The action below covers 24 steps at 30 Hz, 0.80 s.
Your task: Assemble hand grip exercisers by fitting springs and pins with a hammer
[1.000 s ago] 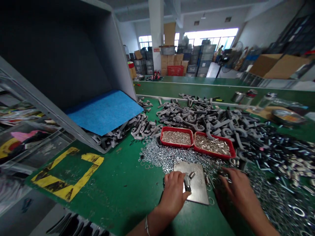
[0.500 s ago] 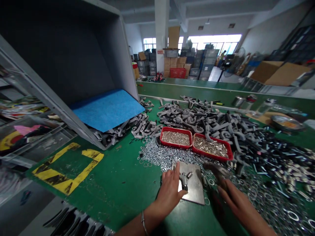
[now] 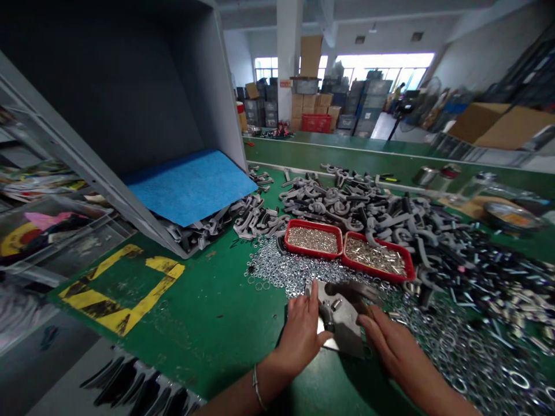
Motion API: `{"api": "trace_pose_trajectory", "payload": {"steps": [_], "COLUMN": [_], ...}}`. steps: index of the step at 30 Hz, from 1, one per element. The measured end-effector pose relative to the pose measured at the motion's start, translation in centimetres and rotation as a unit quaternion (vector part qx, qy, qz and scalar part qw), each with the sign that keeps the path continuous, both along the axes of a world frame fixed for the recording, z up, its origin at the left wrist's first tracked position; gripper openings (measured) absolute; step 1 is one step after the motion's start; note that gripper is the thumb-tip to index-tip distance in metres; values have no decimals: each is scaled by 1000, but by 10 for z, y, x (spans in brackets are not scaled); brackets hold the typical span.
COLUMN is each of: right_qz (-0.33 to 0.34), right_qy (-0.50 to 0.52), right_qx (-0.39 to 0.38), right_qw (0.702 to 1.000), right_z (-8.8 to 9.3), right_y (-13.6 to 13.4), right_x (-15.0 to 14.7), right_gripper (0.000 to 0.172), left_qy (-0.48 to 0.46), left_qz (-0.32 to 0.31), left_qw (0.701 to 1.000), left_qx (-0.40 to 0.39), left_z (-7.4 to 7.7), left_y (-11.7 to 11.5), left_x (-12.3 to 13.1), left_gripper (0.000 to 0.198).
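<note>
Over plate [image 3: 349, 340]: hammer [image 3: 354, 290], now within reach of part [image 3: 326, 315], tight in right hand [image 3: 392, 342]
Left edge: left hand [image 3: 298, 327], hold unclear

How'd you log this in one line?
left hand: thumb at metal part on metal plate | right hand: grips blurred hammer-like tool over plate | beyond plate: metal rings, two red trays of metal pieces

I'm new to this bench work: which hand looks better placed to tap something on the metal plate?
Probably the right hand: it grips a blurred, hammer-like tool over the metal plate. The left hand lies at the plate's edge, beside a metal part.
</note>
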State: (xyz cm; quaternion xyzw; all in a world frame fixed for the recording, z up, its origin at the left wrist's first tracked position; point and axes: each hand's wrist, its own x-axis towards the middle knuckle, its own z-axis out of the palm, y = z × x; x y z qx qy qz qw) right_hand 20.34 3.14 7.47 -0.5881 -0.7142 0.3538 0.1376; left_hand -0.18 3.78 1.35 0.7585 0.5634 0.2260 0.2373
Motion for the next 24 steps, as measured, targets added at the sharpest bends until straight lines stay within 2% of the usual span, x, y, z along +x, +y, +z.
{"api": "trace_pose_trajectory", "payload": {"steps": [4,7,8,10,12,13,14,15,17,19,20,22,24], "right_qz": [9,-28,-48,-78,-89,-86,-73,-56,-31,-30,-34,-27,-14], "right_qy": [12,43,24,-38,-66,-53,-19,25,122,219,263,331,338], "right_qx": [-54,-56,-31,83,212,247,236,188,35,-94,-133,-168,-156], "right_qw": [998,997,998,993,971,964,969,980,991,971,955,928,928], "right_z": [-19,-37,-42,-50,-51,-49,-45,-41,-30,-23,-23,-26,-33], "right_y": [5,17,21,28,31,32,31,29,26,23,23,22,20], "right_x": [5,26,35,49,55,52,46,38,18,-1,-8,-16,-20], "right_gripper": [42,50,50,46,44,46,47,47,44,41,40,38,38], "left_qy": [2,8,5,-14,-52,-73,-91,-106,-124,-129,-126,-115,-102], "left_qz": [-1,-6,-8,-7,1,4,5,1,-21,-44,-51,-53,-44], "left_qw": [1000,1000,1000,1000,998,997,995,994,992,988,986,982,979], "left_qx": [-14,-18,-19,-23,-32,-35,-34,-26,13,68,96,143,169], "left_z": [1,1,1,0,-4,-7,-11,-16,-26,-35,-39,-44,-47], "left_y": [0,0,0,-1,-3,-4,-5,-7,-11,-16,-19,-25,-30], "left_x": [1,1,1,0,0,-1,-2,-3,-7,-12,-15,-21,-25], "left_gripper": [113,107,104,99,94,92,92,93,96,90,84,68,57]}}
